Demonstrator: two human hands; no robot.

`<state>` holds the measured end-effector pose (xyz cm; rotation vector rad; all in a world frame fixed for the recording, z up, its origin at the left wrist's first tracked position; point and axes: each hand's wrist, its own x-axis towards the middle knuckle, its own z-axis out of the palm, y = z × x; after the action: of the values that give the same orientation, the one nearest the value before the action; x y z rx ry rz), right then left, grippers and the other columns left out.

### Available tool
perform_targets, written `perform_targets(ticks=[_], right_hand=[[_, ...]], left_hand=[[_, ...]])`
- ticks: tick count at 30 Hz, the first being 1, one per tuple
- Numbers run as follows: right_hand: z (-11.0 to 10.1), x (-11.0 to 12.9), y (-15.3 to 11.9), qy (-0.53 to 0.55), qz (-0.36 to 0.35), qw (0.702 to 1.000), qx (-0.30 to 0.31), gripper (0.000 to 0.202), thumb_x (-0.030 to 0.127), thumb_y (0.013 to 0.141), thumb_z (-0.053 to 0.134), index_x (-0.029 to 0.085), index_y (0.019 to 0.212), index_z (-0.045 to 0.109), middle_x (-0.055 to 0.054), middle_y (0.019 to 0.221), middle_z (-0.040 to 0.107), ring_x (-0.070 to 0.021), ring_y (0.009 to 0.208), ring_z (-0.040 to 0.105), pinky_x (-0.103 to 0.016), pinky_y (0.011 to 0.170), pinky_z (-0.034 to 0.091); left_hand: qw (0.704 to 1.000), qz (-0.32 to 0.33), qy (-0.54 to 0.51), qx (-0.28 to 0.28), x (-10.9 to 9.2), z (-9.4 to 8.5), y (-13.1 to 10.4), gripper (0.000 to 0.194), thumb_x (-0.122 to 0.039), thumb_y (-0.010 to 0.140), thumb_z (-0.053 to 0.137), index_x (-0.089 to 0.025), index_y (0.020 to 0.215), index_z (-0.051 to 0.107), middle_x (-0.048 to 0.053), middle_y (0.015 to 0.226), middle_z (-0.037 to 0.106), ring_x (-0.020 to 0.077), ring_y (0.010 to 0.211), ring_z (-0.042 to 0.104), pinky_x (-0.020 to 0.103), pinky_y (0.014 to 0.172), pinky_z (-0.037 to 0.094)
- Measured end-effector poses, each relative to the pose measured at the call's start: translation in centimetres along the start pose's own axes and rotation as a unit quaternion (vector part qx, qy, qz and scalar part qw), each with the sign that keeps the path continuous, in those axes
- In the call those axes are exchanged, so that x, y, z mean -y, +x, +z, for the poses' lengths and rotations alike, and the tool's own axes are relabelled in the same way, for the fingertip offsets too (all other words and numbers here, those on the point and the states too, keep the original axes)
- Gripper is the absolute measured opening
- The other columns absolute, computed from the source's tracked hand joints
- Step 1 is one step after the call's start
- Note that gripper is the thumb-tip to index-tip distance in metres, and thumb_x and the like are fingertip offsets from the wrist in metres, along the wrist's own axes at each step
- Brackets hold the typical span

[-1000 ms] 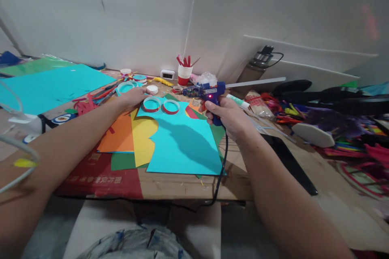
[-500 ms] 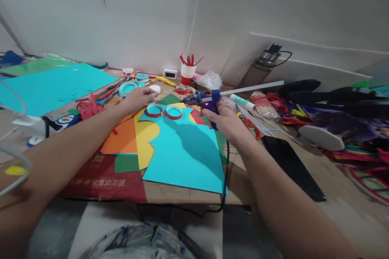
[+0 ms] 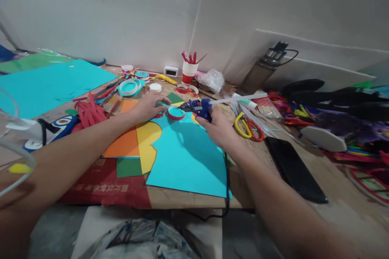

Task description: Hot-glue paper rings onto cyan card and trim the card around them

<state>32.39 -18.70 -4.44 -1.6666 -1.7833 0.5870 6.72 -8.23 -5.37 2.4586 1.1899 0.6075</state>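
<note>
Right grip, head view: the right hand [image 3: 220, 128] is closed round a blue glue gun [image 3: 200, 108] above the far right part of the turquoise sheet [image 3: 188, 162], nozzle toward the left hand [image 3: 150, 107].
Left grip: the fingers bend over the left ring [image 3: 158, 115] at the sheet's far left corner; whether they pinch it I cannot tell.
Right ring: the red-and-white right ring [image 3: 176, 116] sits on the sheet's far part, just beside the nozzle.
Left edge: the sheet meets a yellow sheet [image 3: 146, 149] along a wavy line, an orange sheet [image 3: 124, 143] farther left.
Near edge: a narrow strip of brown tabletop [image 3: 170, 201] separates the sheet from the table's rim.
Right edge: a black cord [image 3: 227, 178] runs down along the sheet; a wider gap, crossed by the forearm, reaches to a black phone [image 3: 294, 170].
Right of the sheet: scissor handles [image 3: 249, 127] lie near the wrist.
Beyond the sheet: a paper cup [image 3: 189, 73] stands well back from the gun.
</note>
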Motion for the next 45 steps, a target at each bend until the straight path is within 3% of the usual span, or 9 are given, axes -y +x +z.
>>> perform_targets(ticks=[5,13,19,30,40,45], right_hand=[[0.4,0.4,0.1,-0.014,0.007,1.0,-0.002,0.026,0.035,0.092,0.06,0.018,0.112,0.066,-0.01,0.102,0.074,-0.0273,0.092,0.065,-0.036,0.078,0.046],[-0.2,1.8,0.9,-0.04,0.011,0.999,0.017,0.021,0.032,0.095,0.06,0.018,0.109,0.067,-0.01,0.102,0.074,-0.0265,0.09,0.066,-0.035,0.077,0.047],[0.0,2.9,1.6,-0.077,0.008,0.997,0.023,0.02,0.026,0.094,0.063,0.016,0.111,0.069,-0.013,0.106,0.075,-0.0277,0.095,0.068,-0.035,0.079,0.047],[1.5,1.8,1.3,-0.058,0.025,0.998,0.012,0.027,0.026,0.096,0.06,0.015,0.12,0.067,-0.015,0.116,0.076,-0.0304,0.108,0.069,-0.035,0.084,0.05],[2.0,1.8,1.7,-0.074,0.04,0.996,0.016,0.028,0.026,0.097,0.059,0.015,0.121,0.066,-0.017,0.117,0.075,-0.0323,0.111,0.07,-0.037,0.086,0.052],[2.4,1.8,2.0,-0.083,0.045,0.995,0.017,0.027,0.027,0.097,0.059,0.017,0.121,0.066,-0.016,0.116,0.075,-0.0332,0.11,0.07,-0.04,0.087,0.053]], left_hand=[[0.999,-0.031,0.011,-0.011,0.1,0.4,0.0,0.023,-0.035,0.09,0.068,-0.022,0.106,0.078,0.012,0.123,0.069,0.0302,0.131,0.054,0.048,0.115,0.039],[0.997,0.025,0.007,-0.075,0.9,1.0,0.0,0.015,-0.031,0.086,0.073,-0.023,0.096,0.081,0.009,0.115,0.07,0.0278,0.119,0.061,0.045,0.107,0.047],[0.997,0.046,0.011,-0.064,1.3,1.0,0.1,0.013,-0.031,0.086,0.074,-0.022,0.093,0.082,0.008,0.11,0.071,0.027,0.114,0.063,0.044,0.104,0.048],[0.996,0.052,0.02,-0.074,2.1,1.7,0.0,0.015,-0.033,0.087,0.075,-0.023,0.096,0.083,0.009,0.119,0.072,0.0288,0.123,0.062,0.047,0.108,0.046],[0.993,0.097,0.05,-0.053,2.5,1.3,-0.6,0.022,-0.04,0.092,0.068,-0.027,0.103,0.082,0.009,0.131,0.071,0.0319,0.136,0.055,0.055,0.118,0.031],[0.99,0.131,0.049,-0.022,2.2,0.8,-0.7,0.021,-0.039,0.093,0.065,-0.027,0.1,0.081,0.006,0.116,0.079,0.0324,0.136,0.055,0.056,0.117,0.03]])
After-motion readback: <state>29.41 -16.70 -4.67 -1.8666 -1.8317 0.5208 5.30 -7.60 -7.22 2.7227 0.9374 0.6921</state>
